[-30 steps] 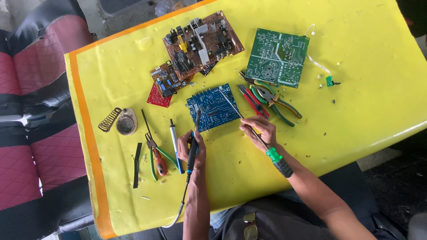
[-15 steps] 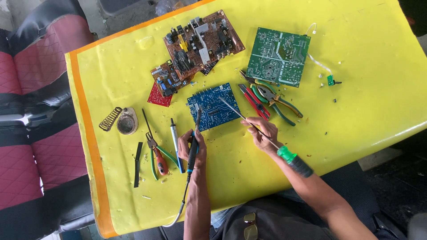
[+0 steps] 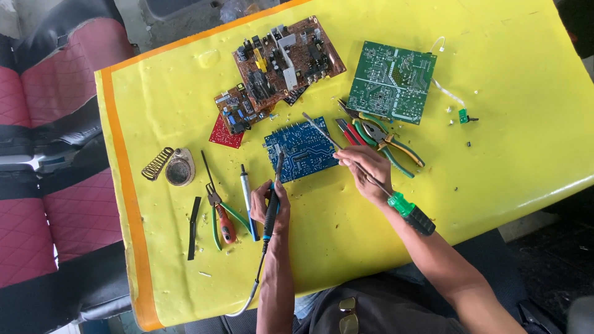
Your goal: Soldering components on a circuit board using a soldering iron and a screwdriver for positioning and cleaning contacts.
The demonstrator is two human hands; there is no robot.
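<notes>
Holding one screwdriver (image 3: 371, 179), one soldering iron (image 3: 272, 198).

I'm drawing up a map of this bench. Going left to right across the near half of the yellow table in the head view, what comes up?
Coiled spring stand → black strip → red-handled pliers → blue pen-like tool → left hand holding the soldering iron → right hand holding the green-handled screwdriver.
</notes>
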